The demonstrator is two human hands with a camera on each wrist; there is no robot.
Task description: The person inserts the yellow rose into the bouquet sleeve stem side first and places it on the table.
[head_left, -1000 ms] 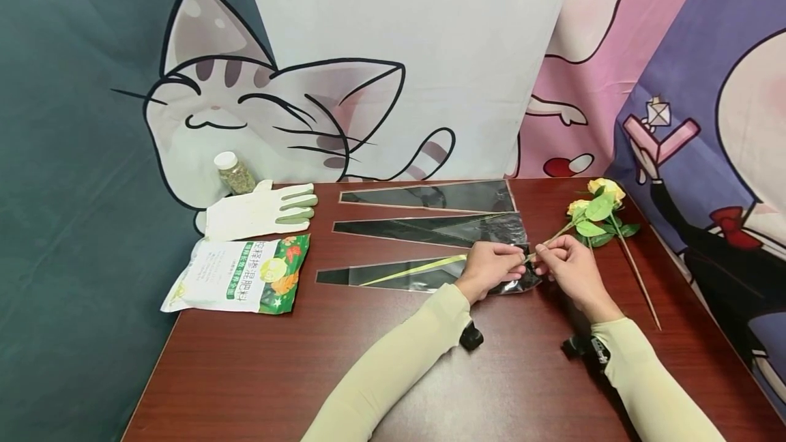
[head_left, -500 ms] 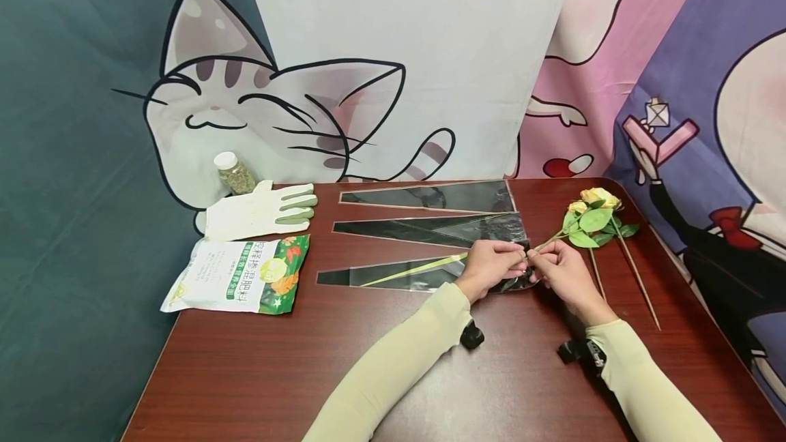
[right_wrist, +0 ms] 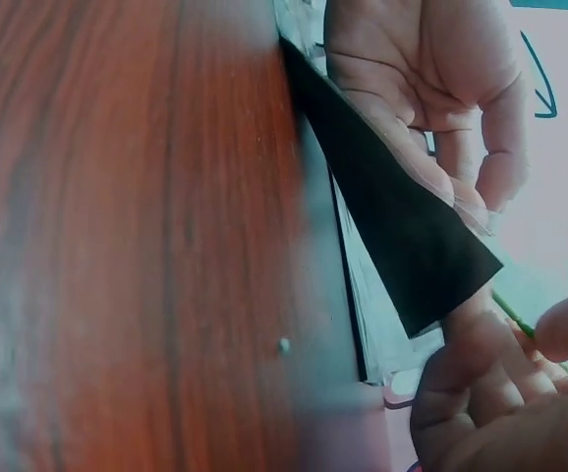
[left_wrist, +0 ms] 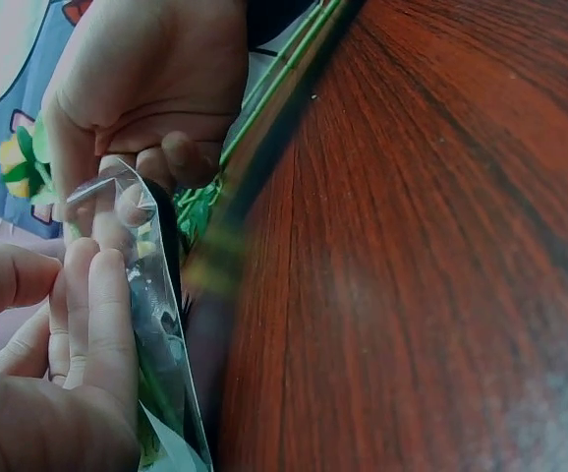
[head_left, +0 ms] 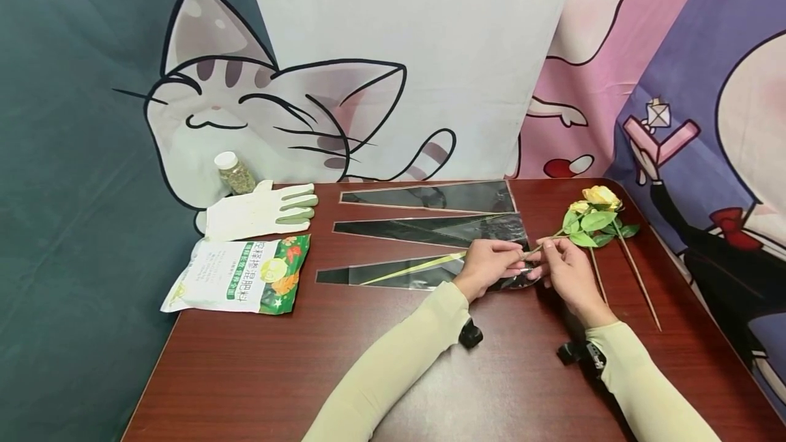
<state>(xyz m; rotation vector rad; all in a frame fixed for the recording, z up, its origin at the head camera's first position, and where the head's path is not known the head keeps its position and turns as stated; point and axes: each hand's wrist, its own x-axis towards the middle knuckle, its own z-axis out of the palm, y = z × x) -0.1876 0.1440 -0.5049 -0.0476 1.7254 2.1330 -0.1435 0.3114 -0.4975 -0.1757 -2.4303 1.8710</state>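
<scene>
My left hand (head_left: 489,266) holds the mouth of the nearest flower sleeve (head_left: 402,274), a long tapered plastic bag, clear in front with a black back. In the left wrist view the clear sleeve (left_wrist: 161,305) runs along the fingers. Just right of it, my right hand (head_left: 570,277) pinches the thin stem (right_wrist: 515,315) of a yellow artificial rose (head_left: 578,207) between thumb and fingers. That stem slants down to the left toward the sleeve's mouth; its lower end is hidden behind the fingers. A pale yellow-green strip (head_left: 411,268) shows inside the sleeve.
Two more sleeves (head_left: 430,227) lie behind. Another yellow rose (head_left: 602,198) and bare stems (head_left: 640,285) rest at the right. On the left are a fertilizer bag (head_left: 239,277), white-and-green gloves (head_left: 245,215) and a white-capped jar (head_left: 235,174). A printed cloth backdrop stands behind the table.
The held rose has shifted slightly down toward the sleeve, uncovering another stem on the table. My right fingers have spread more around the sleeve's mouth. My left hand has hardly moved.
</scene>
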